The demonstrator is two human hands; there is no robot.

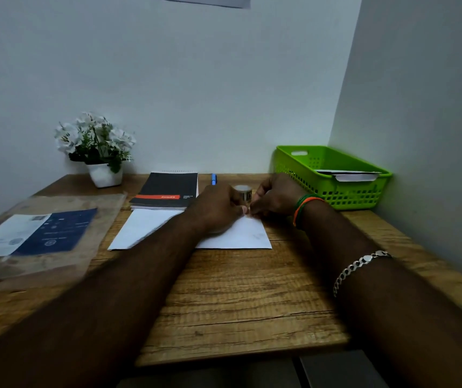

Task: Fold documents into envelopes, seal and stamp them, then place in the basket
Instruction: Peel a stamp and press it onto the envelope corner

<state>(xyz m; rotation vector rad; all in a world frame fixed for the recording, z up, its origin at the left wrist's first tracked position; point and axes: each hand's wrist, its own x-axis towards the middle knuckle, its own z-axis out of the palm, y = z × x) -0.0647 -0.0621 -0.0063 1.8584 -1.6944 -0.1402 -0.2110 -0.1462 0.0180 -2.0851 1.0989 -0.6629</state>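
Observation:
A white envelope (241,236) lies flat on the wooden desk (241,298), with my left forearm across its middle. My left hand (218,208) and my right hand (274,196) meet at its far right corner, fingertips pinched together on a small pale piece that looks like a stamp; it is too small to tell for certain. A small roll of stamps (243,191) stands just behind the fingertips. The green basket (333,197) sits at the back right with a white envelope (353,176) inside.
A black notepad with a red stripe (168,191) and a blue pen (213,179) lie behind the envelope. A white flower pot (103,172) stands at the back left. A clear plastic sleeve with a blue and white card (36,233) covers the left side. Walls close the back and right.

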